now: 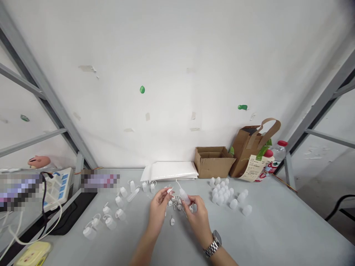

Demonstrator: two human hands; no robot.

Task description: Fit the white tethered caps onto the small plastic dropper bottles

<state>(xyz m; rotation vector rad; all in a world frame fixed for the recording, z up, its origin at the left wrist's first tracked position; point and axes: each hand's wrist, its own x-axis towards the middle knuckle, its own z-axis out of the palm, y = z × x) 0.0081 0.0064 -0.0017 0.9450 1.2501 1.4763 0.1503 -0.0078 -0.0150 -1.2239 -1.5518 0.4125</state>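
Near the middle of the grey table, my right hand grips a translucent white bottle, tilted, with a thin white spout or strap rising from its top. My left hand pinches a small white cap just left of the bottle. Small white caps with straps lie in a pile between and behind my hands, partly hidden by them. A single cap rests in front of the pile. Capped bottles are spread to the left. To the right stands a cluster of uncapped-looking white bottles.
White envelopes lie against the wall beside an open cardboard box. A brown paper bag and a red-capped bottle stand back right. At left are a black pad, cables, a power strip and a yellow case.
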